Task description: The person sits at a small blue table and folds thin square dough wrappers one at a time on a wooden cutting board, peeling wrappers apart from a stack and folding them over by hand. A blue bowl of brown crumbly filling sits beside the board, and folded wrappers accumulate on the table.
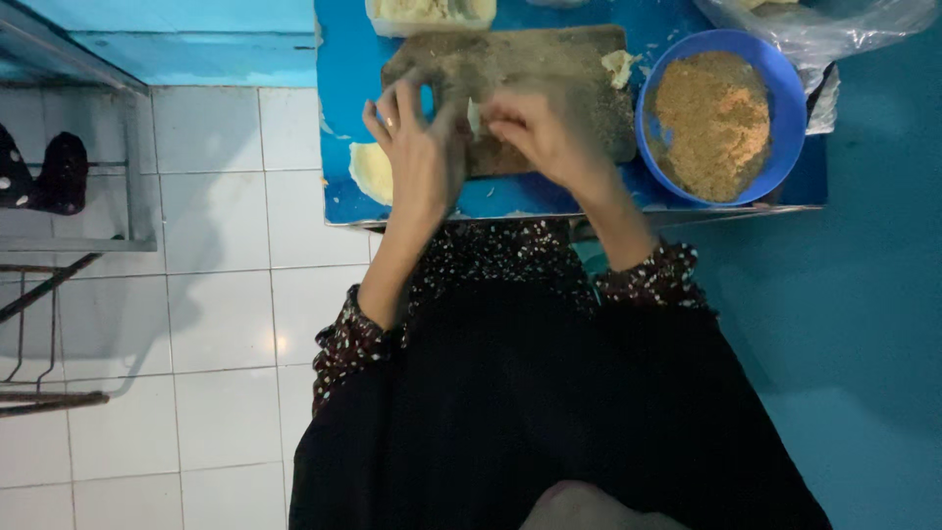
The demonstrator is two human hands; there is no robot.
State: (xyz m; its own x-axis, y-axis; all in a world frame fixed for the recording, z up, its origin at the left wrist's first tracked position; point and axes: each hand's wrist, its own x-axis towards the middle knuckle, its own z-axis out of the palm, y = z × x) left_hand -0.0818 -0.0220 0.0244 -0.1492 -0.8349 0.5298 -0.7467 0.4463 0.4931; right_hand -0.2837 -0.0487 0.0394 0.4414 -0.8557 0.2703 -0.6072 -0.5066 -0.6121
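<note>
Dough piece [475,118] — small, pale, mostly hidden — sits between both hands over the crumb-dusted board [549,69]. Left hand [422,147] curls loosely beside it, fingers part open; right hand [535,128] pinches at it with bent fingertips, though how firmly I cannot tell. Board lies on a blue table [343,59]. Blue bowl [785,147] of brown crumbs stands just right — clear bag [834,29] behind.

The pale piece [475,118] between the two hands is almost wholly covered by the fingers, so its shape cannot be told; the pale tub [430,14] and the clear plastic bag [824,25] are cut off by the top edge; the wire rack [59,196] runs off the left edge.
</note>
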